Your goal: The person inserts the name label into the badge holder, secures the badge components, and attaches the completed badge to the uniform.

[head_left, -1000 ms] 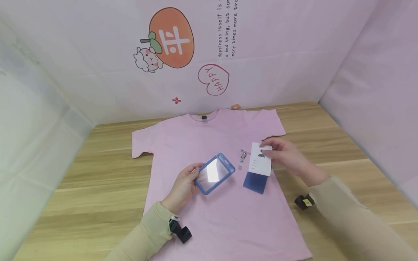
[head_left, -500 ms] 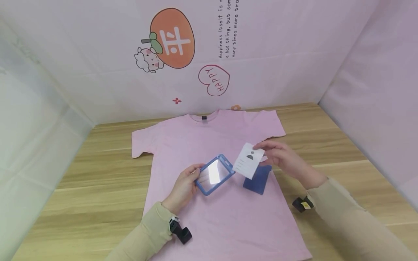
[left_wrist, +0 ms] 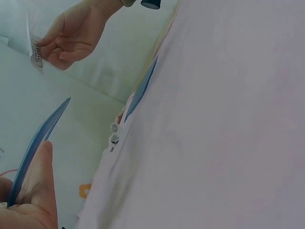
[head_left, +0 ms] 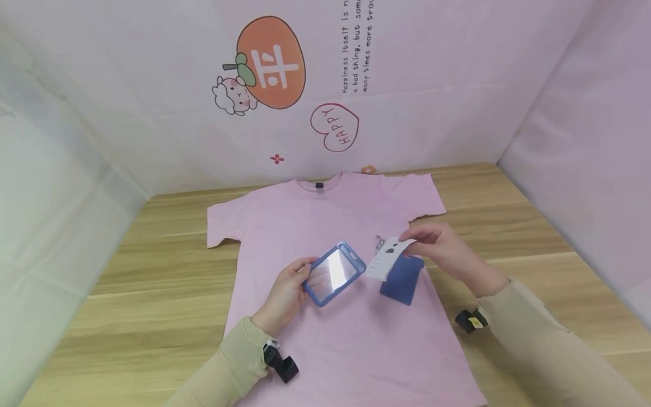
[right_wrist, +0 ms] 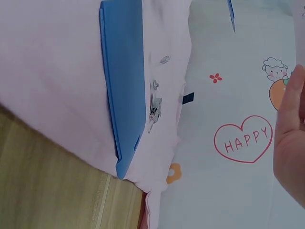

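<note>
My left hand [head_left: 286, 291] grips one end of a blue-framed badge holder [head_left: 333, 275] with a clear, glossy window, raised above the pink T-shirt [head_left: 315, 220]. Edge-on, the badge holder [left_wrist: 38, 140] shows between thumb and fingers in the left wrist view. To its right, my right hand [head_left: 441, 251] pinches a white ID card [head_left: 383, 263] by its upper edge; the card is tilted, with a dark portrait icon and lines. Below it a dark blue flat badge cover [head_left: 403, 282] lies on the shirt. A metal clip [right_wrist: 155, 110] lies beside the cover [right_wrist: 125, 81].
The T-shirt lies flat on a wood-grain table [head_left: 168, 282], its collar toward the back. Printed fabric [head_left: 432, 73] hangs behind, and pale sheets stand on both sides. A black wrist camera [head_left: 281, 362] sits on the left wrist, another [head_left: 470, 321] on the right.
My right hand has lifted the white card off the blue cover, brought it left toward the badge holder, and tilted it. My left hand and the badge holder have hardly moved.
</note>
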`<state>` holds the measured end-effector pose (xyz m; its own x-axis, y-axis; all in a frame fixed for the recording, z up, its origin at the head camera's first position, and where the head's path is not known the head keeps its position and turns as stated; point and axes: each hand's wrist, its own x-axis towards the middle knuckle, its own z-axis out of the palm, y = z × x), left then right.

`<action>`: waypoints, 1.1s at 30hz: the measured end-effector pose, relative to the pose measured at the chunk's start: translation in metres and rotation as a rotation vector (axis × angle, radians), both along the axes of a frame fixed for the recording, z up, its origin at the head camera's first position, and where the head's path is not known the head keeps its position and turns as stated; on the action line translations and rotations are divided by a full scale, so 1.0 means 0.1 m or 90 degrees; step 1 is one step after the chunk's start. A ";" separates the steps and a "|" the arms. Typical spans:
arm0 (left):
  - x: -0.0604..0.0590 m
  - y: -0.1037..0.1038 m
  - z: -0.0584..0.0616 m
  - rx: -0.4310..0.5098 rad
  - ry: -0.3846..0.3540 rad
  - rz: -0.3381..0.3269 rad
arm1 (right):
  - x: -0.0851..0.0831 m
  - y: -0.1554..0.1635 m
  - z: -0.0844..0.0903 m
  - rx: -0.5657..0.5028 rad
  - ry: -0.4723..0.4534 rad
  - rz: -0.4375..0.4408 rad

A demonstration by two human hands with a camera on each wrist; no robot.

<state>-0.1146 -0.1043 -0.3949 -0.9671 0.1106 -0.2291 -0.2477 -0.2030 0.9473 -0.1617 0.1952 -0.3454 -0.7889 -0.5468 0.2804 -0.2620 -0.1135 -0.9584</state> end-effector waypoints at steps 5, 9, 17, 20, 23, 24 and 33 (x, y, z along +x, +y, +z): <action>-0.01 0.00 -0.01 0.006 0.001 -0.004 | 0.00 -0.01 -0.01 -0.019 0.029 0.003; -0.01 0.00 0.00 0.015 0.004 -0.012 | 0.00 -0.01 -0.03 -0.027 0.030 0.007; -0.02 0.01 -0.01 0.036 0.030 -0.040 | -0.01 -0.06 0.00 0.107 0.024 -0.075; -0.03 0.03 0.00 0.046 0.025 -0.033 | -0.02 -0.10 0.02 0.158 0.004 -0.086; -0.04 0.06 0.00 0.048 0.021 -0.022 | -0.04 -0.13 0.03 0.193 -0.030 -0.089; -0.05 0.07 0.01 0.045 0.018 -0.018 | -0.05 -0.14 0.03 0.207 -0.040 -0.092; -0.05 0.13 0.01 0.033 0.014 -0.002 | -0.11 -0.22 -0.02 0.238 -0.070 -0.101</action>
